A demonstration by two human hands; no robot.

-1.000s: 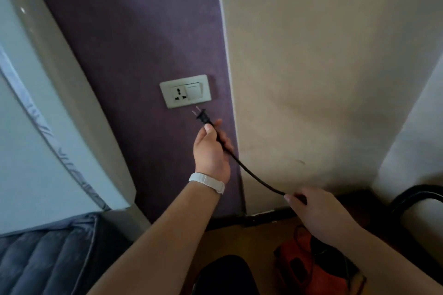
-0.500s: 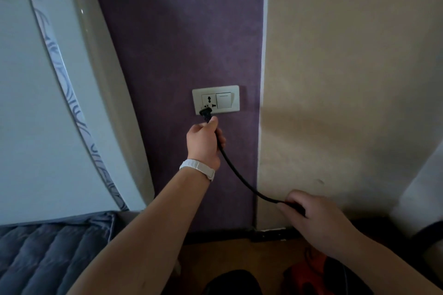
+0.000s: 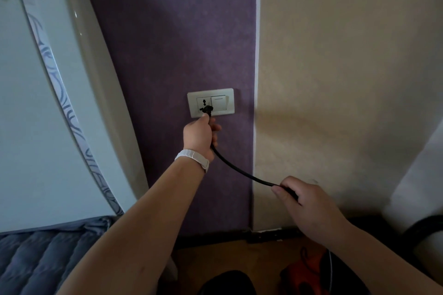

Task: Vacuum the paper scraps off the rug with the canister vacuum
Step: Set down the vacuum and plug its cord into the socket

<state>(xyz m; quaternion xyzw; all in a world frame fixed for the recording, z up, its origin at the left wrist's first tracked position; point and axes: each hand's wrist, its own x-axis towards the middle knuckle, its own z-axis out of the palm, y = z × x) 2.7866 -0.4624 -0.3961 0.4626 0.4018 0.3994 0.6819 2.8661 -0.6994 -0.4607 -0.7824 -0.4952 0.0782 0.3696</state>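
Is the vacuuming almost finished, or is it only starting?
Only starting. Done: the cord reaches the wall. In hand: the left hand holds the plug at the socket; the right hand holds the cord. Left: switching on the orange vacuum and all the cleaning.

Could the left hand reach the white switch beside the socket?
Probably yes: the left hand sits just under the switch, nothing between them, though it grips the plug at the socket.

Purple wall (image 3: 167,43) left, beige wall (image 3: 347,55) right. Socket plate (image 3: 230,100) white; plug (image 3: 207,109) and cord (image 3: 239,170) black. Wristband (image 3: 193,157) white. Headboard (image 3: 24,127) white, grey-blue swirl stripe. Bedding (image 3: 36,261) slate-blue, quilted lines. Vacuum (image 3: 310,268) orange/black. Floor (image 3: 227,254) brown.
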